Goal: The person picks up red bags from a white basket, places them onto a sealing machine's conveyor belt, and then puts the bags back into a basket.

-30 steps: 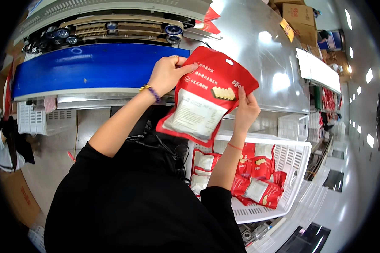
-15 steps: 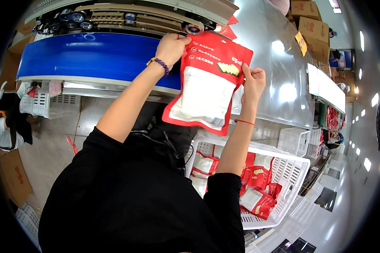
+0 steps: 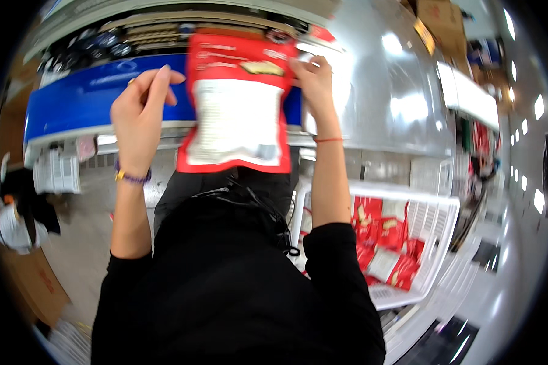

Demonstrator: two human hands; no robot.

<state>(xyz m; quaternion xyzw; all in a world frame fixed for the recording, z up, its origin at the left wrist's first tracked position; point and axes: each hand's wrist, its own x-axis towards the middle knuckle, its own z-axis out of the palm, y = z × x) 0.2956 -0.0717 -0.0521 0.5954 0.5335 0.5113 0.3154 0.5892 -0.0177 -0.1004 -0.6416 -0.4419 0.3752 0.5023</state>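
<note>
A red and white food pouch (image 3: 240, 118) hangs in front of me, its printed white panel facing me and its lower edge over my lap. My right hand (image 3: 313, 76) pinches the pouch at its upper right edge. To the left of the pouch, my left hand (image 3: 141, 106) is raised and apart from it, thumb and fingers partly spread with nothing in them. Motion blurs the pouch somewhat. Behind it runs the blue conveyor belt (image 3: 79, 100), with the sealing machine's rollers and wheels (image 3: 103, 45) along its far side.
At my lower right a white plastic crate (image 3: 435, 243) holds several similar red pouches (image 3: 383, 264). A shiny metal table (image 3: 383, 79) extends to the right of the belt. Cardboard boxes (image 3: 441, 27) are stacked at the far right; a co-worker (image 3: 21, 225) is at the left edge.
The pouch has moved left and become more upright, with my right hand moving along with it. My left hand has let go of its upper left corner and moved left and down.
</note>
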